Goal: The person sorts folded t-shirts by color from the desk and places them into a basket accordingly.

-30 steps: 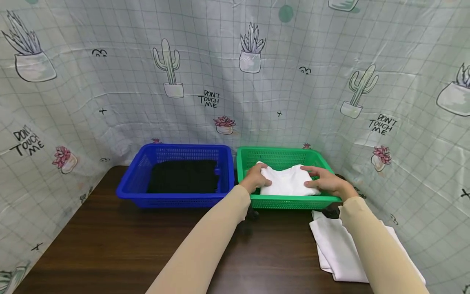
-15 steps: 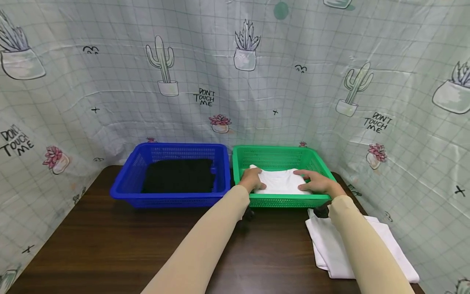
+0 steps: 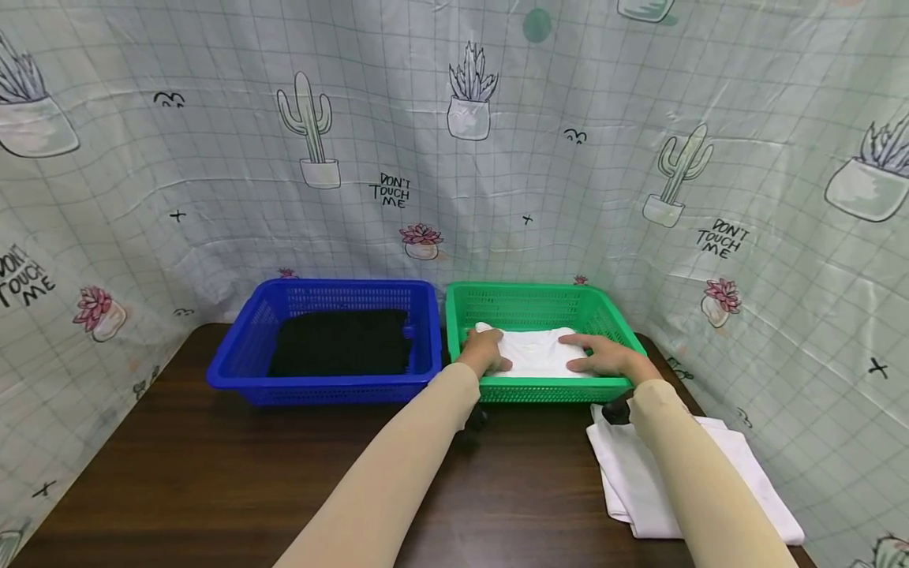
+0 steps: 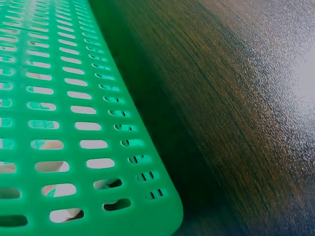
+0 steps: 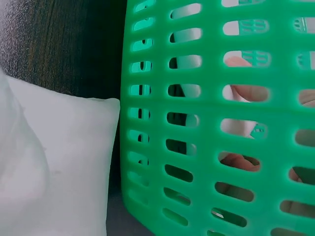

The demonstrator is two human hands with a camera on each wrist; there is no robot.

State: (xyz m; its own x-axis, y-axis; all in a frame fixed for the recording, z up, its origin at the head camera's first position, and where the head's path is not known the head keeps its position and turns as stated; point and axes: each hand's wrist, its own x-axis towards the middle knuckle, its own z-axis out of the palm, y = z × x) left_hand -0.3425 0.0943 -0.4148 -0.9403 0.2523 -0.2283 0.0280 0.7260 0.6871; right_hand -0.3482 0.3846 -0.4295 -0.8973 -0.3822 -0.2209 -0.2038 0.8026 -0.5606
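Your left hand (image 3: 483, 352) and right hand (image 3: 608, 356) lie apart with thumbs spread, touching opposite ends of the cloth (image 3: 536, 354) inside the green basket (image 3: 550, 388).

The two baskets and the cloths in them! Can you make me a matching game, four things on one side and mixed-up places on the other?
Things:
1. Blue basket
2. Folded black cloth
3. Green basket
4. White cloth inside a basket

Places:
A. Between the left hand and the right hand
B. To the right of the other basket
C. Inside the left basket
D. To the left of the other basket

Right pairs: 1-D, 2-C, 3-B, 4-A
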